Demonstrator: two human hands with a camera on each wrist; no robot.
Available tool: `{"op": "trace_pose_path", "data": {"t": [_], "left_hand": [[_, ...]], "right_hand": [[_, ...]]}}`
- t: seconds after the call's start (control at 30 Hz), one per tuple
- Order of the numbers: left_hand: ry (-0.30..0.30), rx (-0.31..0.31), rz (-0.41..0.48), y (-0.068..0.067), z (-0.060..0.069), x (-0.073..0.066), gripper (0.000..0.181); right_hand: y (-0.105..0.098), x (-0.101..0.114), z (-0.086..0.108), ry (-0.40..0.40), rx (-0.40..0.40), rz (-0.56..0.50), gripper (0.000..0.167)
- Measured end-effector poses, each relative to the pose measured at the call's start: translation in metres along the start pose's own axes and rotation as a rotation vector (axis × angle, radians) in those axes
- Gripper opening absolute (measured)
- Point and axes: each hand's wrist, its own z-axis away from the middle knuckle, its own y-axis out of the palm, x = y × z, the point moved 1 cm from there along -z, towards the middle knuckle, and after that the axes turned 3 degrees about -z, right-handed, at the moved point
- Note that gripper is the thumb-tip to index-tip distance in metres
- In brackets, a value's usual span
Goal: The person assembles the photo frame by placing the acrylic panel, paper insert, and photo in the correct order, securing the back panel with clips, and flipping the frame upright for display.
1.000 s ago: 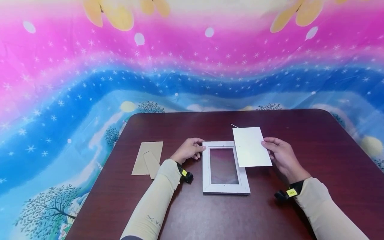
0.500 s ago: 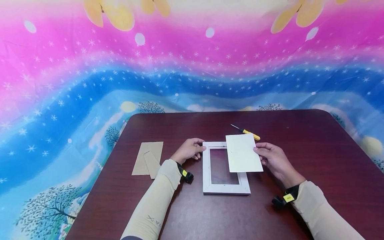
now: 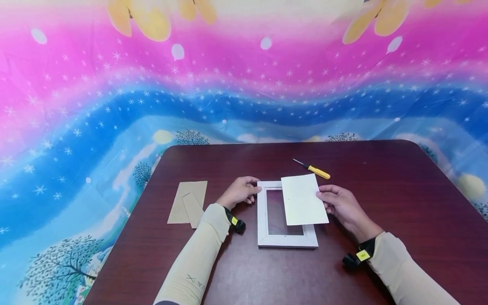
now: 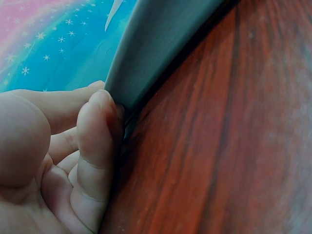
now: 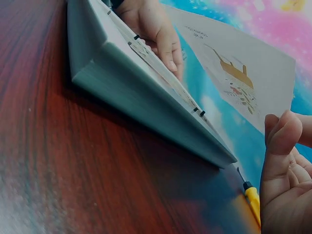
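Note:
A white picture frame (image 3: 262, 216) lies on the table with its opening facing up. My left hand (image 3: 239, 190) grips its upper left corner; in the left wrist view the thumb and fingers (image 4: 92, 141) pinch the frame's edge (image 4: 151, 53). My right hand (image 3: 345, 209) pinches a white card (image 3: 305, 200) by its right edge, holding it above the frame's right part. The right wrist view shows a printed picture on the card's underside (image 5: 263, 73), between thumb and fingers of my right hand (image 5: 287, 180), with the frame (image 5: 131, 92) beneath, small dark tabs along its inner edge.
A brown backing board (image 3: 177, 203) with a stand leg (image 3: 193, 209) lies on the left of the table (image 3: 228, 271). Behind the card is a yellow-handled screwdriver (image 3: 319, 172). A colourful patterned cloth (image 3: 244, 84) hangs beyond the table.
My right hand has brought the card left and nearer the front, over the frame, uncovering the screwdriver behind it. My left hand stays at the frame's corner.

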Motion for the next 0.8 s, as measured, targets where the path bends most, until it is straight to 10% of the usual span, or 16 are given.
{"op": "trace_pose_path", "data": {"t": [0.8], "left_hand": [[0.007,0.002,0.012,0.000,0.000,0.000,0.041]], "right_hand": [[0.021,-0.002,0.000,-0.009,0.046,0.030,0.047]]}}
